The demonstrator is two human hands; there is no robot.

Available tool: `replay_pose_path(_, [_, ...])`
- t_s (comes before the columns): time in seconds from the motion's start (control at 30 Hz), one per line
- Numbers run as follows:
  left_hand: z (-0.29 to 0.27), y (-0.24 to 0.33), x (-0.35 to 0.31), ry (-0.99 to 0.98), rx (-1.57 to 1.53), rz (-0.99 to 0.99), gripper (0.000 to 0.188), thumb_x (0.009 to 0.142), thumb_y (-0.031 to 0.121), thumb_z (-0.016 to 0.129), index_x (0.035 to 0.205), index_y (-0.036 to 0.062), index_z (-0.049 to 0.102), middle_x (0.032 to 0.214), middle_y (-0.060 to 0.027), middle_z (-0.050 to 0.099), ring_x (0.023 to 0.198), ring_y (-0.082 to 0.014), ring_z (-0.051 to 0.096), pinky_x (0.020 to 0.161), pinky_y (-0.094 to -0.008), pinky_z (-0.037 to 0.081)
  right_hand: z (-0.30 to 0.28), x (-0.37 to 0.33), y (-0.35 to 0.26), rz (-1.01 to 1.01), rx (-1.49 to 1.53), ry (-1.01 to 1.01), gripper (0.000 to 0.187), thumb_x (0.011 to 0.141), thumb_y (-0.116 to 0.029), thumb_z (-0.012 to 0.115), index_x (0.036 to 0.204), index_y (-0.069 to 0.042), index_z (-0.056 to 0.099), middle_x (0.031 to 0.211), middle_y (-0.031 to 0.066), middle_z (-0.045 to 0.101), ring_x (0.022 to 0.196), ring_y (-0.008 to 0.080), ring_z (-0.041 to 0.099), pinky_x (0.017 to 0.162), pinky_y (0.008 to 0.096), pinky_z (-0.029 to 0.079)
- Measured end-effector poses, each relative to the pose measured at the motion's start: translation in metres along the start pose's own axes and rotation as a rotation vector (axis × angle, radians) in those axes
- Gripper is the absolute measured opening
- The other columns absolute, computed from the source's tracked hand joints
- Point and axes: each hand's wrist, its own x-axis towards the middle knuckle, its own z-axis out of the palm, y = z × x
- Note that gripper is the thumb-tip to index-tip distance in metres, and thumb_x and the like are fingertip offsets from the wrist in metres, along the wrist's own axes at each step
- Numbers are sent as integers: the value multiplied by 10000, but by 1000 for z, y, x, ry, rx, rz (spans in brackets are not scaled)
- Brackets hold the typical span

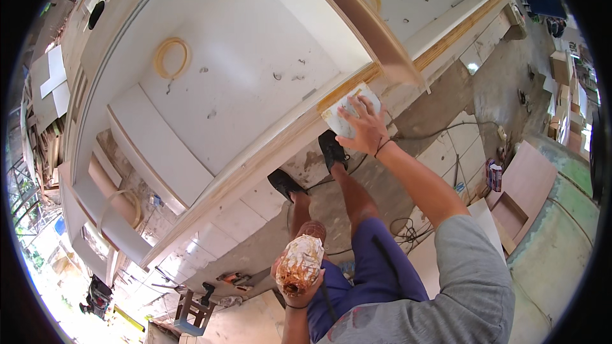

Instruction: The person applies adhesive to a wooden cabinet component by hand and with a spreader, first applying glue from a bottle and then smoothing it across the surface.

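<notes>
In my left hand (278, 272) is a can-like container wrapped in crumpled silver foil (302, 256); brown stains cover its near end, and my fingers curl round its sides. My right hand (364, 129) lies over a white pad (345, 113) with yellow-brown smears and presses it against the wooden front edge (268, 153) of a large white cabinet carcass. Its fingers are bent over the pad's upper face. Next to the pad, the edge strip (347, 87) looks darker and yellower than the pale wood to the left. What lies under the pad is hidden.
A brown divider (363, 16) rises inside the carcass, with a yellow ring (172, 57) on the white panel to its left. My feet stand close to the front edge. A cable (440, 130) crosses the floor, a small stool (194, 313) stands lower left, and boards (523, 185) lie at right.
</notes>
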Motion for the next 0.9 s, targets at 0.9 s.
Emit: replay_pose_path(0.9, [-23, -11, -1, -64, 65, 56, 1053, 603, 306, 917, 1379, 12, 268, 1329, -179, 411, 1251, -314, 448, 1058, -421, 404, 13, -2, -53, -108, 21, 135, 727, 674, -556, 721, 1322, -261, 573, 1485, 92, 386, 1381, 323, 321, 992, 725, 237])
